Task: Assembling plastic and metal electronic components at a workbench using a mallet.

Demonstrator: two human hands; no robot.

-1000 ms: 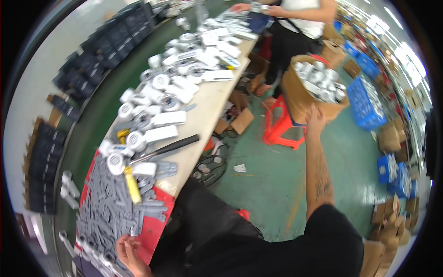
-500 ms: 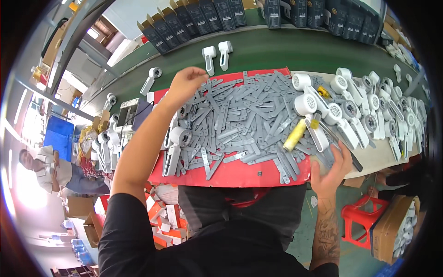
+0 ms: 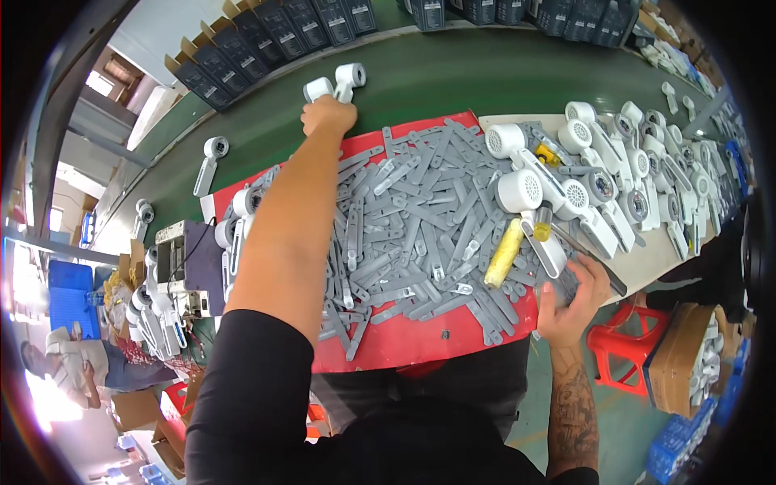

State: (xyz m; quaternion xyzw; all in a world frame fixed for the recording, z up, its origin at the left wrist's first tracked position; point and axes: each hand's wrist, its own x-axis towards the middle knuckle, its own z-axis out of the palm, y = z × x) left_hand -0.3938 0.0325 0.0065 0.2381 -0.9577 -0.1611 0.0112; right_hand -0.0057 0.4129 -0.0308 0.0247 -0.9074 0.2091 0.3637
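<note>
On the green conveyor, my left hand (image 3: 328,117) is closed over the handle of a white handheld fan (image 3: 318,88). The fan's round head shows past my fingers, while the handle is hidden under them. Just beside it stands a second handheld fan (image 3: 350,76). My right hand (image 3: 575,303) rests at the near edge of the worktop, thumb and fingers apart, close to grey plastic strips. Near its fingertips are a white fan handle (image 3: 546,252), a yellow roll (image 3: 504,252), a screwdriver with a yellowish handle (image 3: 542,221) and a dark bar (image 3: 608,277).
A heap of grey strips (image 3: 412,214) covers the red sheet (image 3: 404,353). Many white fans (image 3: 638,162) lie to the right. Dark boxes (image 3: 275,36) line the conveyor's far side. A red stool (image 3: 622,343) stands at the lower right, and a person (image 3: 77,364) is far left.
My left hand has moved forward from above the strips to the fans on the conveyor and closed over one. My right hand stays at the worktop's edge. The whole view has shifted.
</note>
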